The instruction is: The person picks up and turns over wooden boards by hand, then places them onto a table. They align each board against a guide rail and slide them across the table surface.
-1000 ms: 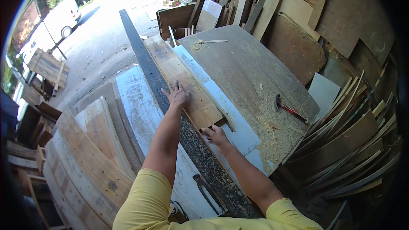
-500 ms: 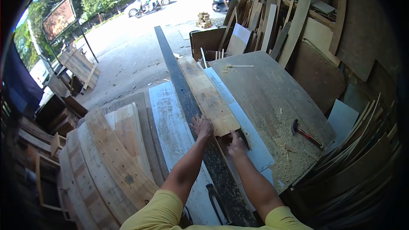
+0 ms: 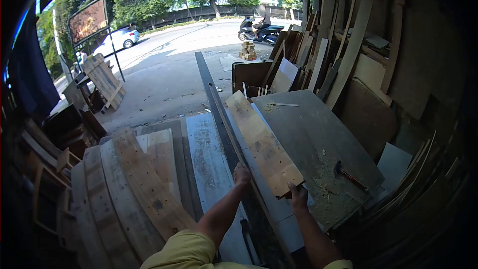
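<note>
My right hand [image 3: 298, 197] is closed on the near end of a wide, nail-holed wooden board [image 3: 264, 144], its thumb on the top face and the fingers partly hidden. That end is tilted up from the pale blue sheet beneath. My left hand [image 3: 242, 174] is closed at a thin wooden strip [image 3: 230, 137] that runs along a long dark plank [image 3: 205, 69]; its fingertips are mostly hidden. The two hands are apart, with the blue sheet [image 3: 279, 206] showing between them.
A hammer [image 3: 348, 175] lies among shavings on the brown tabletop [image 3: 318, 119] at right. A black-handled tool [image 3: 249, 241] rests near my body. Curved planks [image 3: 144, 179] are stacked at left. Boards [image 3: 318, 67] lean at right. A person on a motorbike [image 3: 261, 27] is on the road.
The wide board has shifted right, off the dark plank, its near end in my right hand. My left hand has closed by the strip. The view has tilted up; the car moved left.
</note>
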`<control>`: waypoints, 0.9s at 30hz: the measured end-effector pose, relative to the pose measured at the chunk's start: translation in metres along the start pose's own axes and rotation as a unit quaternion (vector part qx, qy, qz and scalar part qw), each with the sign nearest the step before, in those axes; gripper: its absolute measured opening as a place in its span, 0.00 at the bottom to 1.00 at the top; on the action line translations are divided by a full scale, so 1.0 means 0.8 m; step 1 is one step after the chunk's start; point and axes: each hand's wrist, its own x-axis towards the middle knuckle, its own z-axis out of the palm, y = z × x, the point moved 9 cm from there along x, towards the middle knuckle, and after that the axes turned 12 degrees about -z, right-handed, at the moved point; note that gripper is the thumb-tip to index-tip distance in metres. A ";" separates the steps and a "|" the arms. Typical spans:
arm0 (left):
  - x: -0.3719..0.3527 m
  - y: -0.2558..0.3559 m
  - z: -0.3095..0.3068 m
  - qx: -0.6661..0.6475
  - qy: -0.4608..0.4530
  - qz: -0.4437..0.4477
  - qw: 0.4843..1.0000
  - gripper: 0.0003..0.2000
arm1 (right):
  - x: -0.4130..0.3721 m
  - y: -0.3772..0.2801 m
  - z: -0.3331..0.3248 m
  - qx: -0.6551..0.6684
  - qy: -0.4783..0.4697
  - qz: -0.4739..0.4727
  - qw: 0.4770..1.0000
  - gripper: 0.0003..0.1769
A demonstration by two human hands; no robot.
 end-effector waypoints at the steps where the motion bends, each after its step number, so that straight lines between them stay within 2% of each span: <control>1: -0.008 -0.014 -0.002 -0.003 0.002 -0.003 1.000 0.17 | -0.025 -0.014 -0.019 -0.038 -0.017 0.002 0.999 0.22; 3: -0.025 -0.033 -0.020 0.032 0.077 -0.015 0.996 0.20 | -0.071 -0.046 -0.059 -0.087 -0.019 -0.040 0.995 0.22; 4: -0.044 -0.027 -0.031 0.072 0.092 -0.013 0.993 0.27 | -0.096 -0.045 -0.087 -0.122 -0.023 -0.058 0.991 0.22; 5: -0.057 -0.024 -0.036 0.068 0.095 -0.016 0.993 0.27 | -0.117 -0.048 -0.107 -0.157 -0.028 -0.077 0.984 0.22; 7: -0.086 -0.003 -0.038 0.056 0.104 0.064 0.991 0.30 | -0.176 -0.109 -0.121 -0.246 -0.064 -0.086 0.963 0.22; 8: -0.086 -0.006 -0.021 0.022 0.091 0.097 0.991 0.29 | -0.206 -0.114 -0.139 -0.286 -0.080 -0.089 0.951 0.22; 9: -0.096 -0.005 -0.014 0.020 0.095 0.095 0.991 0.29 | -0.233 -0.116 -0.157 -0.325 -0.095 -0.092 0.936 0.21; 10: -0.098 -0.020 0.009 -0.049 0.005 0.008 0.999 0.30 | -0.259 -0.134 -0.158 -0.242 -0.082 -0.095 0.962 0.25; 11: -0.108 -0.035 0.036 -0.117 -0.088 -0.079 0.986 0.30 | -0.283 -0.145 -0.160 -0.158 -0.068 -0.095 0.980 0.29; 12: -0.133 -0.046 0.058 -0.198 -0.186 -0.177 0.946 0.32 | -0.306 -0.136 -0.176 -0.161 -0.072 -0.096 0.980 0.29; 13: -0.166 -0.049 0.080 -0.275 -0.279 -0.269 0.880 0.34 | -0.335 -0.136 -0.199 -0.198 -0.063 -0.165 0.964 0.25; 14: -0.181 -0.050 0.091 -0.280 -0.279 -0.271 0.878 0.34 | -0.361 -0.141 -0.217 -0.233 -0.055 -0.231 0.943 0.24; 16: -0.220 -0.032 0.127 -0.533 -0.366 -0.249 0.721 0.36 | -0.399 -0.138 -0.243 -0.300 -0.063 -0.209 0.929 0.23; 17: -0.235 -0.038 0.127 -0.538 -0.361 -0.251 0.719 0.36 | -0.415 -0.134 -0.253 -0.327 -0.068 -0.190 0.923 0.22; 19: -0.267 -0.057 0.127 -0.502 -0.320 -0.294 0.748 0.36 | -0.442 -0.128 -0.272 -0.364 -0.081 -0.170 0.912 0.21; 20: -0.255 -0.071 0.165 -0.527 -0.347 -0.268 0.728 0.34 | -0.453 -0.123 -0.279 -0.378 -0.088 -0.165 0.907 0.21; 21: -0.264 -0.065 0.148 -0.532 -0.344 -0.263 0.728 0.34 | -0.463 -0.120 -0.286 -0.392 -0.097 -0.163 0.900 0.20; 23: -0.305 -0.020 0.096 -0.596 -0.386 -0.109 0.695 0.34 | -0.474 -0.113 -0.296 -0.411 -0.115 -0.166 0.889 0.19; 25: -0.322 -0.014 0.044 -0.604 -0.348 -0.150 0.702 0.34 | -0.484 -0.107 -0.300 -0.418 -0.138 -0.176 0.881 0.18; 27: -0.317 -0.016 0.002 -0.616 -0.295 -0.121 0.721 0.33 | -0.488 -0.104 -0.295 -0.411 -0.162 -0.196 0.875 0.17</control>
